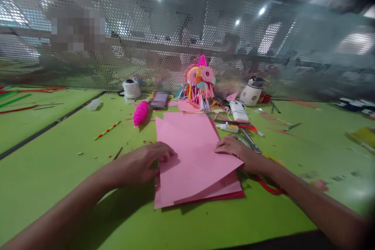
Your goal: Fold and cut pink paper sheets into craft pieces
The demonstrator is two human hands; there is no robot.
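A stack of pink paper sheets (190, 172) lies in front of me, with a darker pink-red sheet (238, 194) showing at its lower right edge. The top sheet sits askew, its lower right corner raised off the ones beneath. At the left edge my left hand (143, 162) holds the paper, fingers bent on top and thumb by the side. My right hand (241, 154) grips the top sheet's right edge with fingertips on its surface; its thumb is hidden. Red-handled scissors (268, 187) lie partly under my right forearm.
Behind the paper stands a colourful tasselled paper craft (200, 84). A bundle of bright pink yarn (141, 113) lies to its left, a glue bottle (227, 127) and white power bank (238, 110) to its right. A perforated metal partition (175, 47) closes the green table's (58, 172) far side.
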